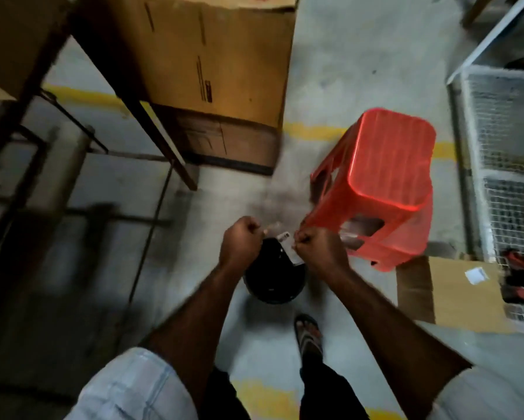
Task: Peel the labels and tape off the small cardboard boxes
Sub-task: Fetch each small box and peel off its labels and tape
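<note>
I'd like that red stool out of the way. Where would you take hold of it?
The red stool stands upright with a broad flat seat, so hook your fingers into the cut-out in its near side wall, coming from the person's side. That is probably the nearest handhold.

floor [345,71]: grey concrete, yellow lines | on it: red stool [388,165], black bucket [273,286], cardboard box [242,147]

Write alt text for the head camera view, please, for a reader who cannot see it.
The left hand and right hand pinch a strip of peeled tape between them above a black bin on the floor. A red stool stands at right, beside a small cardboard box; a large cardboard box stands ahead.
</note>
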{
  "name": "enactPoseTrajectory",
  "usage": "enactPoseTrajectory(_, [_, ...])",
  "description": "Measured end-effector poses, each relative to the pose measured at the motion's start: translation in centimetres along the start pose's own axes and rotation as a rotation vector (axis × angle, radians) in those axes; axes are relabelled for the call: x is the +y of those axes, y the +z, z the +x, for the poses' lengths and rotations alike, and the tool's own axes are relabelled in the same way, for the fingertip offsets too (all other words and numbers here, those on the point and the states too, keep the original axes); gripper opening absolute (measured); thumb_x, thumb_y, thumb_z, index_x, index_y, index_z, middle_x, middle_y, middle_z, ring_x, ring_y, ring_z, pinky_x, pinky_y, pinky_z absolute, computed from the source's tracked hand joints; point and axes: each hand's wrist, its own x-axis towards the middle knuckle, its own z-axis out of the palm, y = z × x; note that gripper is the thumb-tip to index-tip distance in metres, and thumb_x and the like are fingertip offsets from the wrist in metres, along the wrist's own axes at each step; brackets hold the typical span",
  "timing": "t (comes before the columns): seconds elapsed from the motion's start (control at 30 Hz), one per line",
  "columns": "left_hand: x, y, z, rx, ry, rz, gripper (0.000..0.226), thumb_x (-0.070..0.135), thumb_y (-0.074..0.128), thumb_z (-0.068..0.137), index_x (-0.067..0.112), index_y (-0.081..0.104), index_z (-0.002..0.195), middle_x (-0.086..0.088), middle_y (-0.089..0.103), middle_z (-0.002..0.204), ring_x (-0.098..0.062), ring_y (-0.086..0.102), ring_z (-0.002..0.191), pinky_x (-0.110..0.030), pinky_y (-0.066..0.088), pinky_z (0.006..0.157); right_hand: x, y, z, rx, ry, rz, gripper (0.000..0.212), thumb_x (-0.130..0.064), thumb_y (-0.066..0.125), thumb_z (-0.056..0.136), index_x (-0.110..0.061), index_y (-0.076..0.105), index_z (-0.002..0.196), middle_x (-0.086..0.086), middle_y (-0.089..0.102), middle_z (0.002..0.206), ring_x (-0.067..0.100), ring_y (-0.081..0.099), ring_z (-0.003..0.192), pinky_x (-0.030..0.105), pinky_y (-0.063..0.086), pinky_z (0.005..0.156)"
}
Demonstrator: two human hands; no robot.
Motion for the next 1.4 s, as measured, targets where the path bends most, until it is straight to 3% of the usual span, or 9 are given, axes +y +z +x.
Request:
enactPoseTrajectory(0.13, [-6.0, 9.7, 1.2, -0.152, -0.211, -0.150, 0.014, 0.025, 0.074, 0.082, 0.019, 0.071, 0.070, -0.005, 0.070, 0.073, -0.028, 0.070, 0.076, -0.039, 0.059, 0.075, 7.1, 4.8, 3.3, -0.098, 0.094, -0.020, 0.009, -0.023, 0.062, 0.080, -0.024, 0.067, 0.073, 0.005, 0.074, 0.083, 0.029, 0.070, 0.079, 0.029, 0.051, 0.066])
enactPoseTrajectory(0.3, [-10.9, 19.1, 4.3, -0.240, -0.488, -0.477, 0.026, 0.004, 0.056, 0.098, 0.012, 0.066, 0.075, -0.008, 0.066, 0.072, -0.015, 0.060, 0.062, -0.023, 0.052, 0.057, 14.3, 14.3, 7.1, -0.207, 0.132, -0.064, 0.014, -0.026, 0.060, 0.089, -0.021, 0.072, 0.093, 0.006, 0.073, 0.099, 0.029, 0.067, 0.095, 0.032, 0.052, 0.077])
enactPoseTrajectory(0.6, [-21.2, 25.1, 10.0, -0.146, -0.654, -0.561, 0.016, 0.009, 0.049, 0.102, 0.019, 0.061, 0.097, -0.001, 0.063, 0.091, -0.013, 0.058, 0.072, -0.027, 0.046, 0.064, 20.1, 26.6, 12.7, -0.137, 0.147, -0.055, 0.026, -0.024, 0.049, 0.097, -0.014, 0.073, 0.100, 0.015, 0.071, 0.107, 0.037, 0.064, 0.101, 0.033, 0.049, 0.076])
enactPoseTrajectory(0.7, [-23.0, 25.1, 10.8, -0.097, -0.671, -0.552, 0.013, 0.014, 0.049, 0.102, 0.020, 0.060, 0.108, 0.002, 0.063, 0.092, -0.011, 0.059, 0.074, -0.027, 0.047, 0.068, 20.2, 28.1, 13.6, -0.165, 0.116, -0.014, 0.022, -0.021, 0.055, 0.093, -0.017, 0.076, 0.100, 0.011, 0.073, 0.105, 0.035, 0.065, 0.100, 0.029, 0.048, 0.076])
enactPoseTrajectory(1.0, [-22.1, 19.2, 5.9, 0.004, -0.716, -0.625, 0.018, 0.012, 0.053, 0.097, 0.020, 0.065, 0.086, -0.002, 0.065, 0.089, -0.013, 0.061, 0.070, -0.024, 0.045, 0.062, 15.7, 25.7, 10.3, -0.234, 0.051, 0.045, 0.021, -0.025, 0.057, 0.094, -0.016, 0.075, 0.100, 0.012, 0.074, 0.105, 0.034, 0.065, 0.103, 0.032, 0.049, 0.084])
enactPoseTrajectory(1.17, [-18.9, 12.6, -3.3, 0.078, -0.705, -0.820, 0.012, 0.016, 0.058, 0.091, 0.019, 0.066, 0.083, -0.004, 0.065, 0.085, -0.019, 0.060, 0.071, -0.023, 0.039, 0.058, 9.7, 21.0, 4.5, -0.336, -0.072, -0.036, 0.029, -0.031, 0.055, 0.096, -0.008, 0.070, 0.088, 0.017, 0.072, 0.097, 0.036, 0.065, 0.097, 0.034, 0.047, 0.080])
enactPoseTrajectory(1.3, [-17.9, 7.1, -13.1, 0.162, -0.669, -1.042, 0.012, 0.025, 0.059, 0.070, 0.018, 0.064, 0.079, -0.001, 0.062, 0.076, -0.015, 0.054, 0.056, -0.018, 0.032, 0.047, 4.6, 18.7, -2.4, -0.420, -0.196, -0.089, 0.030, -0.032, 0.055, 0.095, -0.010, 0.061, 0.076, 0.018, 0.070, 0.084, 0.037, 0.065, 0.088, 0.037, 0.048, 0.077])
enactPoseTrajectory(1.37, [-18.8, 5.3, -18.6, 0.227, -0.654, -1.097, 0.002, 0.017, 0.064, 0.079, 0.015, 0.063, 0.079, -0.003, 0.061, 0.074, -0.013, 0.052, 0.051, -0.017, 0.029, 0.043, 2.6, 18.6, -6.0, -0.478, -0.258, -0.115, 0.029, -0.032, 0.056, 0.095, -0.008, 0.065, 0.081, 0.020, 0.071, 0.088, 0.037, 0.066, 0.091, 0.038, 0.048, 0.079])
enactPoseTrajectory(1.4, [-19.7, 4.9, -21.3, 0.278, -0.663, -1.088, 0.010, 0.012, 0.063, 0.089, 0.015, 0.063, 0.079, -0.004, 0.060, 0.076, -0.011, 0.053, 0.050, -0.017, 0.029, 0.042, 1.8, 19.0, -7.7, -0.511, -0.297, -0.138, 0.028, -0.030, 0.057, 0.095, -0.006, 0.067, 0.085, 0.021, 0.071, 0.092, 0.037, 0.065, 0.093, 0.038, 0.047, 0.081])
